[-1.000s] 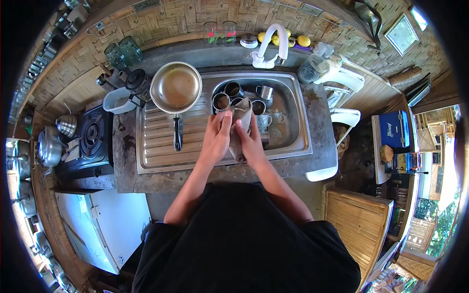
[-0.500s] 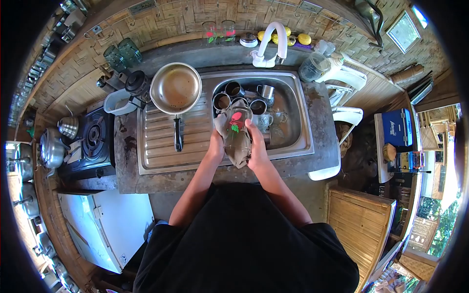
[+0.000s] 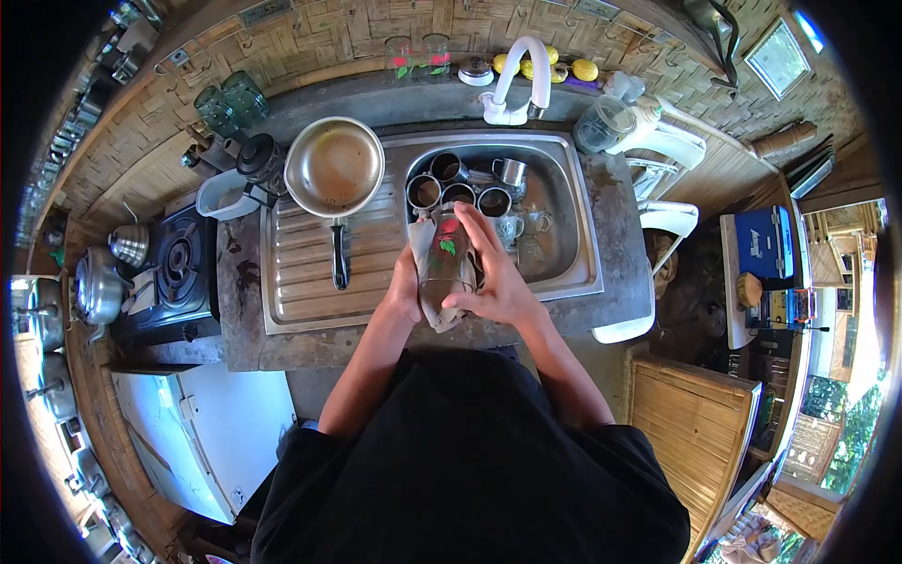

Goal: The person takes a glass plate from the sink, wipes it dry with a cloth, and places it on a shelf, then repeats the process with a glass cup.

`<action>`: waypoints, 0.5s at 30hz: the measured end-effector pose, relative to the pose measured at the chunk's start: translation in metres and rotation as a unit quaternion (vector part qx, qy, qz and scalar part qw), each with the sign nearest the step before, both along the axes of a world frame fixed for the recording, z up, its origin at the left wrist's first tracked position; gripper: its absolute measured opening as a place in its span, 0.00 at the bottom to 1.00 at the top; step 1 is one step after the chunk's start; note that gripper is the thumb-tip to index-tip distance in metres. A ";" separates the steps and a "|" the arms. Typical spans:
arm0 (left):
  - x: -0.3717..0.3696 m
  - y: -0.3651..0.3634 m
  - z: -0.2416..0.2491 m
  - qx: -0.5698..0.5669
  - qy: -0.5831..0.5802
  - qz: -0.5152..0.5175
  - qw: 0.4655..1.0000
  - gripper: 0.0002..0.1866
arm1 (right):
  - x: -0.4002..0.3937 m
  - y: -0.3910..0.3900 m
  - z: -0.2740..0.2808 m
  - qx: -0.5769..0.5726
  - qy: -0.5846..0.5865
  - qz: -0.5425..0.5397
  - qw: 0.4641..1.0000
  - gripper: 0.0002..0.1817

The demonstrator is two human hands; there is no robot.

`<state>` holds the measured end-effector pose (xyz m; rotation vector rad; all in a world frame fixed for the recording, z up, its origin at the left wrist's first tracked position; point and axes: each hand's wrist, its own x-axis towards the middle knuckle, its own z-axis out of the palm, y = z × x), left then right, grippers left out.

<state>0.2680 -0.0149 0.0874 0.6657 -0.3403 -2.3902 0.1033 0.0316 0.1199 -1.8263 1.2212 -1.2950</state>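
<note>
A clear glass (image 3: 447, 263) with a red and green flower print is held over the sink's front edge, between both hands. A grey cloth (image 3: 424, 246) lies around its left side and below it. My left hand (image 3: 406, 287) is wrapped on the cloth and the glass from the left. On the right, my right hand (image 3: 495, 282) curves round the glass with its fingers on the upper side and its thumb across the lower part. Just beyond, several metal mugs (image 3: 494, 201) and clear glass mugs (image 3: 537, 222) stand or lie in the sink basin (image 3: 570, 235).
A frying pan (image 3: 334, 167) rests on the ribbed drainboard (image 3: 301, 282). The white faucet (image 3: 526, 70) arches over the sink's back. Two printed glasses (image 3: 436, 54) and yellow fruit (image 3: 584, 70) sit on the ledge. At left is a gas stove (image 3: 180, 263); at right, a glass jar (image 3: 603, 125).
My right hand has shifted up and over the glass, its fingers more spread. The cloth has come away from the glass's right side, so more of the glass shows.
</note>
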 end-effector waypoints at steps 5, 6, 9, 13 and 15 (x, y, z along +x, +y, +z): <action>-0.002 0.000 0.009 0.035 -0.080 0.005 0.996 0.32 | 0.002 0.004 0.002 0.039 0.018 -0.056 0.998 0.57; 0.001 -0.004 0.021 0.039 -0.103 -0.007 0.994 0.32 | 0.003 0.004 0.011 0.032 0.069 -0.058 0.995 0.57; 0.003 -0.005 0.031 -0.002 -0.139 -0.034 0.990 0.31 | 0.001 0.007 0.024 0.014 0.158 -0.037 0.987 0.57; 0.007 -0.004 0.022 -0.047 -0.131 -0.033 0.990 0.31 | 0.007 0.008 0.028 0.028 0.233 -0.019 0.972 0.60; 0.005 -0.005 0.014 -0.051 -0.138 -0.025 0.989 0.32 | 0.008 0.006 0.032 0.064 0.254 -0.016 0.965 0.64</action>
